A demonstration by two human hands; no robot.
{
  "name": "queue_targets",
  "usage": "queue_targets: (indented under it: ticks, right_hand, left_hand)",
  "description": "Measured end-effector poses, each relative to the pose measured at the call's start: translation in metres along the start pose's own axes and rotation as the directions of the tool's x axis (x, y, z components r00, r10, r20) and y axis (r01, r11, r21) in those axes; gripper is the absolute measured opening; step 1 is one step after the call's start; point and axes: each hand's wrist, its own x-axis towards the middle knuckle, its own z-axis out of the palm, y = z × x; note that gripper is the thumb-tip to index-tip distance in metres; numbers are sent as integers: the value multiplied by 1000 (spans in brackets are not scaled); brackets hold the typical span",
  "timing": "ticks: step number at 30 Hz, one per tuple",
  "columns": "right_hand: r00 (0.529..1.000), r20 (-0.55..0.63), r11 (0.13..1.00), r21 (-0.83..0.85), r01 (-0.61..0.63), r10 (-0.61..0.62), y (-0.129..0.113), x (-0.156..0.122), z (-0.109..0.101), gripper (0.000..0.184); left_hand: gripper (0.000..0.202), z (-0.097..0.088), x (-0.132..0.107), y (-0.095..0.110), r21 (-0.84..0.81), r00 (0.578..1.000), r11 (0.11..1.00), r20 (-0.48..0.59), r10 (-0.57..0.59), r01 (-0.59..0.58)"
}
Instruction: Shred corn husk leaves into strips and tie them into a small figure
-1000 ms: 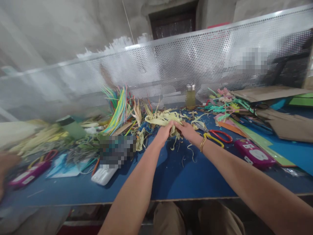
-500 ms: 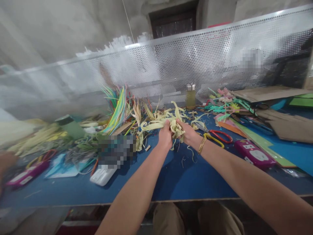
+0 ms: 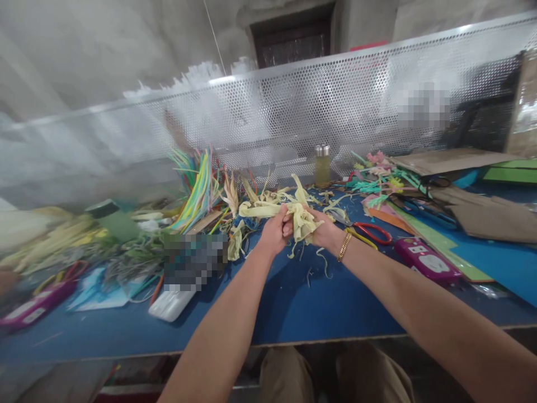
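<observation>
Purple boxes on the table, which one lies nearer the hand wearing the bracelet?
The right-hand purple box, beside the red-handled scissors; the other purple box lies far left.

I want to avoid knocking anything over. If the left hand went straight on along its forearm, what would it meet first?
The left hand would first push into the pale strips it grips; behind them probably the perforated screen, though depth is unclear.

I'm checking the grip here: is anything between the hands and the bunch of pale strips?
Nothing visible. The left hand and right hand both clasp the pale strips directly, over the table. The scissors lie apart, to the right of the right hand.
</observation>
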Motion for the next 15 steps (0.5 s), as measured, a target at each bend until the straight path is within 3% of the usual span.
queue_targets:
  ticks: [6,9,12,15]
  right_hand:
    - [999,-37,999,-30,38,-39,1,0,1,43]
    - [998,-56,999,-5,36,-36,3,2,4,45]
    - [993,-119,1000,15,-4,6,4,3,5,44]
    - [984,-173,999,-15,-41,38,2,2,1,42]
  left_hand:
    - [51,-1,3,-4,-16,998,998,14,53,-53]
    - [52,-4,7,-6,134,989,984,-79,127,-116]
    - [51,-8,11,-7,310,951,935,-198,239,-171]
    - [44,-9,14,-8,340,939,918,-198,280,-202]
